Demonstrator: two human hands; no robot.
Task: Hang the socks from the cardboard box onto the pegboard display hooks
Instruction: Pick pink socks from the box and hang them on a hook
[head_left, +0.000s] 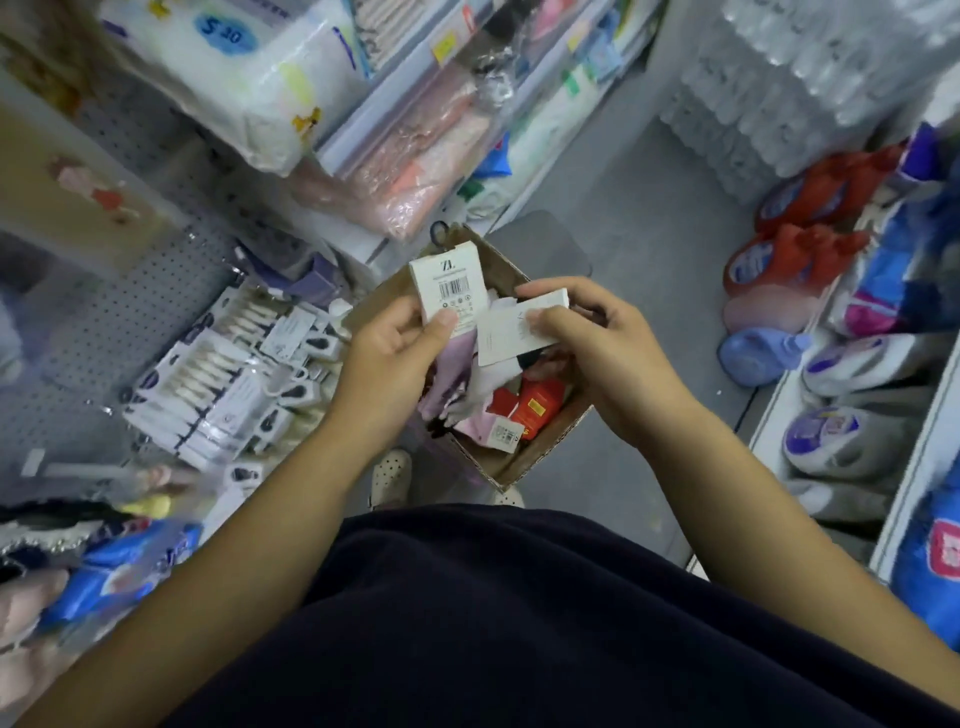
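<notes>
I was at the picking-up step, I judged: two pairs were out of the open brown cardboard box (535, 452) and none of them had reached a hook yet. My left hand (395, 353) pinched a pair of pale lilac socks on a white card header with a barcode and a dark plastic hanger loop (445, 291), thumb pressed on the face of the card and fingers curled behind it. My right hand (582, 332) gripped a second pair with a plain white card sleeve (506, 332), thumb on top, fingers wrapped under; the two cards touched at their near edges, just above the box. The box itself sat on the grey floor between my forearms, directly below both hands, with more folded socks, pink, white and red-banded (514, 410), loose inside it.

The grey pegboard display panel (130, 317) stood to my left, and its hooks already carried rows of white-carded packs (228, 374), well apart from what I held. The next move, as I saw it, called for separating the two pairs, turning the lilac one so its hanger loop faced the board, and finding a hook with room. The loop was small and the hooks crowded, so a careful aim seemed needed. Whether a free hook was there I could not tell, since that side was blurred.
</notes>
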